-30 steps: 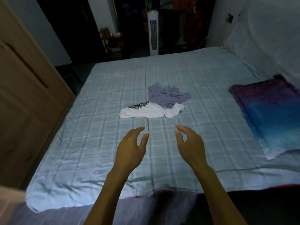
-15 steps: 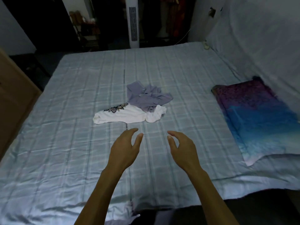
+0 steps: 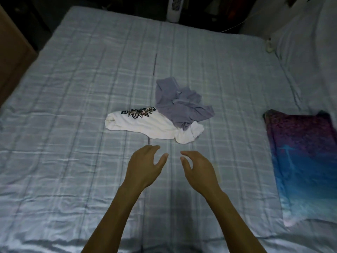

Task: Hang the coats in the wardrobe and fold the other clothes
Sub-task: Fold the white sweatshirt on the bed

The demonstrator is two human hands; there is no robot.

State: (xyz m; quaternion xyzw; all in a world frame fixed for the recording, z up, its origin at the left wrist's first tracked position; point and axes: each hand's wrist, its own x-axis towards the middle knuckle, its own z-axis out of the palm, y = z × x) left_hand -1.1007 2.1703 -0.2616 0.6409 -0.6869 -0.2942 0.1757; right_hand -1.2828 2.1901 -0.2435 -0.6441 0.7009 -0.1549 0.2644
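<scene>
Item one: a bed [image 3: 73,88] under a pale blue checked cover, which carries everything we list here. Item two: a white T-shirt [image 3: 145,128] with a black mandala print, lying crumpled near the middle of the bed, its length running left to right. Item three: a grey-lilac garment [image 3: 182,108], also crumpled, whose near edge overlaps the right part of the T-shirt; we cannot tell what kind of garment it is. Item four: a purple-and-blue pillow [image 3: 306,161] at the right edge of the bed, well apart from the clothes. Item five: a white tower fan [image 3: 174,10] beyond the far edge. Item six: a wooden panel [image 3: 12,57] past the left edge, possibly the wardrobe. Our left hand [image 3: 144,167] and right hand [image 3: 198,170] hang side by side, near the T-shirt's near edge, both empty, fingers loosely spread and gently curved, touching no cloth. No coat is in view, so we cannot tell whether the hanging is done. We judge the folding not yet begun: both garments remain unfolded.
</scene>
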